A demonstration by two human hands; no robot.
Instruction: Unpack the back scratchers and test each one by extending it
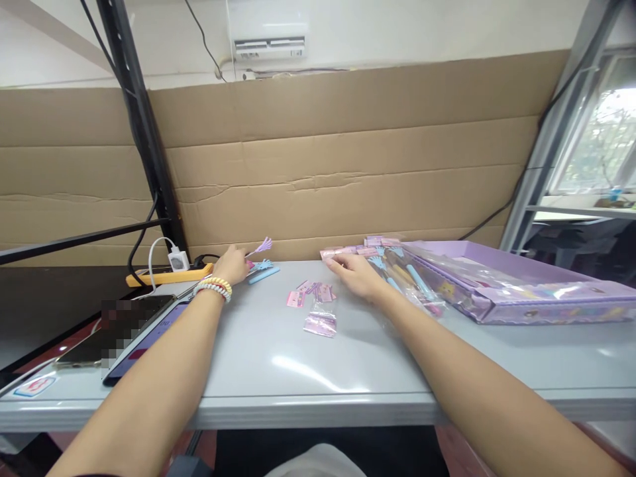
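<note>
My left hand (232, 265) is closed at the left of the grey table, its fingers around the stem of a purple stick with a small hand-shaped end (265, 245). Beside those fingers lie a blue hand-shaped stick (262, 264) and a plain blue stick (264, 275). My right hand (352, 275) rests to the right, fingers stretched leftward and slightly apart. It is at the near edge of a pile of clear packets (403, 268) with pink tops and blue sticks inside; contact is unclear. Between the hands lie several small pink-topped clear bags (320, 324).
An open purple box (534, 311) with clear packets inside stands at right. At left are two phones (144, 344), a yellow power strip (171, 275) with a white charger (177, 258), and a black post (149, 139). A cardboard panel (342, 159) backs the table.
</note>
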